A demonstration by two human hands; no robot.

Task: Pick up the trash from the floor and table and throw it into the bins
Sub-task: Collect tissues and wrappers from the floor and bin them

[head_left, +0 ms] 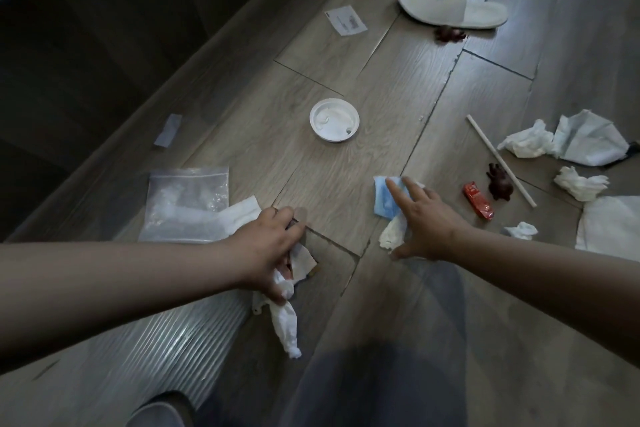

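Trash is scattered all over the wood-look floor (346, 73), so I'll use the round white plastic lid (334, 120) with the raised rim as my reference. On the near side of the lid, a bit to its left, the left hand (273, 243) has its grip curled tight round a wad of stuff. That's a twisted tissue (285, 319), white and soft, wrung into a rope shape, plus a stiff tan paper scrap (304, 260). The tissue's long axis runs away from the lid toward the camera, and its tail end hangs loose below the hand. Near side of the lid again but to the right, the right hand (426, 222) has its grip spread wide, fingers straight. It's over a blue face mask (382, 201), which is pleated and rectangular with its long axis pointing roughly back at the lid. A crumpled tissue (391, 236) sits just beside the mask under the palm. Honestly can't tell if the fingers actually press on the mask. Left of the lid there's a flat, crinkly clear zip bag (188, 204). Right of the lid are a thin pale stick (500, 159) lying diagonal, a dark brown figurine (498, 182) just beside it, a shiny red wrapper (478, 201) and some balled tissues (528, 142). Beyond the lid are a white slipper (450, 5) and a flat paper label (345, 20).
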